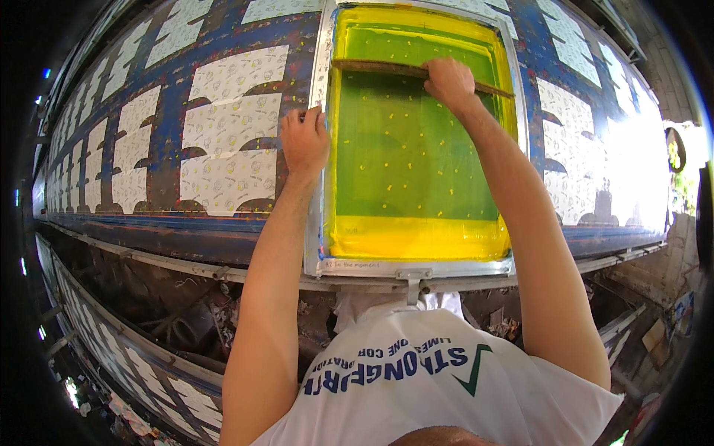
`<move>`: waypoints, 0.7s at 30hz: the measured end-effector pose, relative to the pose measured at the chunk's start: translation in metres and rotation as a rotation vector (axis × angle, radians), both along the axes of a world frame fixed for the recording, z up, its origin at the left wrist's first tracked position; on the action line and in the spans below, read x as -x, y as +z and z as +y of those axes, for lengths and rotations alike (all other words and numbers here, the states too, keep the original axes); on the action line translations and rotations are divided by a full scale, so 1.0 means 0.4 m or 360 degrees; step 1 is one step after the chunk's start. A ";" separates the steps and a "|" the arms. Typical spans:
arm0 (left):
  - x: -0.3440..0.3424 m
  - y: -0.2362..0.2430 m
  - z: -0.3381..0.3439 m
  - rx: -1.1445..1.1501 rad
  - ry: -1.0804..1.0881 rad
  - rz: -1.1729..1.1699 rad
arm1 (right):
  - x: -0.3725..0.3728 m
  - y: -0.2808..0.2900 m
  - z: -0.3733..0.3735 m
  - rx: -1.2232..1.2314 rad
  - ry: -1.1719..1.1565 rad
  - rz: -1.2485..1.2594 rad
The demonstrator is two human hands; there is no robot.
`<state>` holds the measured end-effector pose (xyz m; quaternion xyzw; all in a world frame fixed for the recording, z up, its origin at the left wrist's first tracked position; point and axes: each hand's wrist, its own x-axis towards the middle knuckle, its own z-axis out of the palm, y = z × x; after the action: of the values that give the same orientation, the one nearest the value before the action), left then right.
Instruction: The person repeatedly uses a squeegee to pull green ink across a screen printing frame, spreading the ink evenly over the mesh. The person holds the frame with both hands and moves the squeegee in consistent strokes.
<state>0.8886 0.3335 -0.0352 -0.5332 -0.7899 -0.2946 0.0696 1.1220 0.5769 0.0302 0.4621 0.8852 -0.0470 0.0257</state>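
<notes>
A silkscreen frame [315,223] with a silver metal border lies on the long printing table in front of me. Its mesh [416,167] is green, with small yellow specks and bright yellow ink along the near and far ends. My right hand [449,80] is closed around a long brown squeegee [379,68], which spans the mesh in its far part, slightly slanted. On the frame's left border rests my left hand [305,141], its fingers curled over the metal edge. The fingertips of both hands are partly hidden.
White printed fabric pieces [230,119] lie in rows on the dark blue table [167,141], left and right of the frame. A metal bracket [413,282] juts from the frame's near edge above a rail [238,275]. Another table [126,334] with pieces stands at lower left.
</notes>
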 end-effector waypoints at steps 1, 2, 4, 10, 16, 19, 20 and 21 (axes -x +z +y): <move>-0.001 0.002 0.000 0.0006 0.0002 -0.0024 | 0.019 0.001 0.049 -0.0019 -0.0015 -0.0006; -0.001 0.005 0.000 0.0056 0.0009 -0.0069 | 0.035 0.005 0.094 -0.0035 0.0010 0.0015; -0.002 0.009 -0.001 0.0052 0.0000 -0.0082 | 0.059 0.013 0.170 -0.0051 0.0040 0.0042; -0.006 0.014 -0.002 0.0106 -0.0003 -0.0028 | 0.075 -0.008 0.211 -0.0036 0.0085 0.0090; -0.011 0.016 0.000 0.0073 -0.0014 0.0061 | 0.022 -0.029 0.118 0.0006 0.0099 0.0150; -0.011 0.015 0.002 0.0097 -0.0010 0.0108 | 0.030 0.007 0.160 -0.0037 0.0149 0.0090; -0.012 0.014 0.002 0.0117 -0.0001 0.0126 | 0.033 0.019 0.182 -0.0066 0.0154 0.0133; -0.012 0.014 0.002 0.0140 0.0010 0.0142 | 0.034 0.029 0.206 -0.0084 0.0149 0.0157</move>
<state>0.8934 0.3342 -0.0297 -0.5460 -0.7998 -0.2354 0.0821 1.1085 0.6593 0.0417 0.4178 0.9070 -0.0450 -0.0279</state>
